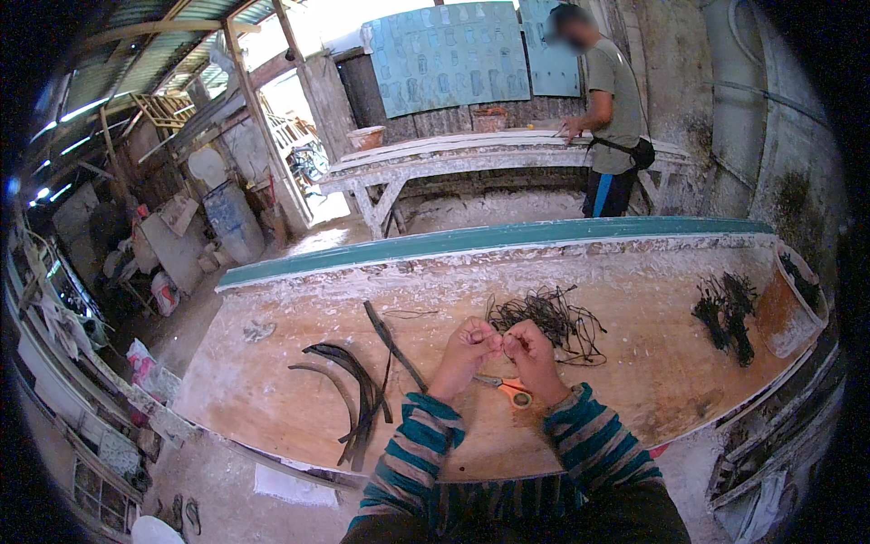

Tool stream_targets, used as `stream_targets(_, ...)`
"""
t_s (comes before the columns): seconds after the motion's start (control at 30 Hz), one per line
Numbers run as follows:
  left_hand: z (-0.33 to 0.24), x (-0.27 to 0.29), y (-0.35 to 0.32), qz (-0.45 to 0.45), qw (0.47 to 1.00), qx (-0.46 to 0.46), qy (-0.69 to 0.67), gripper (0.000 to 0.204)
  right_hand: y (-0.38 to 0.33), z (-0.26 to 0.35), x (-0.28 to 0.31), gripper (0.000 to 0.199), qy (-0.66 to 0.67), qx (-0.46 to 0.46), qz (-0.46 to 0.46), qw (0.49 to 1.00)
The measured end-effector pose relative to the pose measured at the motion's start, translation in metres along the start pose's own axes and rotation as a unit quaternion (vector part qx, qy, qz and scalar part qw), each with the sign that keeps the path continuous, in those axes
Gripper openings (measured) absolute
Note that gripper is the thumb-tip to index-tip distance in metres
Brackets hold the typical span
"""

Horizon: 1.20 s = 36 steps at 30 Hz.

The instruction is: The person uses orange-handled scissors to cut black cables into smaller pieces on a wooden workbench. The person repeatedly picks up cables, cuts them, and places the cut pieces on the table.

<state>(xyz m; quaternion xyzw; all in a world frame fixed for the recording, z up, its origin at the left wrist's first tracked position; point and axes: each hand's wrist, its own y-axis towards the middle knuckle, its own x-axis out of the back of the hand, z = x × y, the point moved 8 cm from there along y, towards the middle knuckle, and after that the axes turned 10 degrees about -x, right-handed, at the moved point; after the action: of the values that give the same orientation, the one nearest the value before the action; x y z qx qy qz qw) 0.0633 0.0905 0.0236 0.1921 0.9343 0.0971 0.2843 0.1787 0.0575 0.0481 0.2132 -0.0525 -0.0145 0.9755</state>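
My left hand and my right hand meet over the middle of the wooden table, thumbs and fingertips pinched together. Whatever lies between the fingertips is too small to make out. Just beyond the hands is a loose tangle of thin black cords. Below them, partly covered by the right hand, lie scissors with orange handles. Left of my hands, several long black rubber-like strips are spread in a curved heap, and one longer strip slants toward my left wrist.
Tied bunches of black cord lie at the right, beside a tipped brown bucket holding more dark cord. A green-topped ledge borders the table's far side. Beyond, a person stands at a white-stained workbench.
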Motion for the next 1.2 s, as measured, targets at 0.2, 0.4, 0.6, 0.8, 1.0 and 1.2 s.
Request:
stream_targets(0.2, -0.017, -0.009, 0.001, 0.038, 0.976, -0.152, 0.152, 0.015, 0.005, -0.021, -0.005, 0.010, 0.195, -0.162, 0.039, 0.967)
stream_targets(0.4, -0.019, -0.016, -0.003, 0.064, 0.970, -0.195, 0.130, 0.013, 0.002, -0.037, -0.018, 0.005, 0.404, -0.272, 0.107, 0.867)
stream_targets(0.6, -0.019, -0.018, -0.008, 0.045, 0.963, -0.190, 0.186, 0.010, 0.005, -0.035, -0.011, 0.002, 0.397, -0.300, 0.132, 0.857)
stream_targets(0.8, -0.016, -0.012, -0.006, 0.049, 0.957, -0.196, 0.211, 0.010, 0.004, -0.029, -0.004, 0.005, 0.360, -0.284, 0.083, 0.885)
stream_targets(1.0, -0.015, -0.009, -0.002, 0.019, 0.962, -0.186, 0.196, 0.015, 0.009, -0.031, 0.006, 0.007, 0.129, -0.197, 0.018, 0.972)
stream_targets(1.2, -0.012, -0.007, -0.002, -0.009, 0.975, -0.165, 0.147, 0.016, 0.012, -0.028, 0.007, 0.010, 0.042, -0.116, -0.005, 0.992)
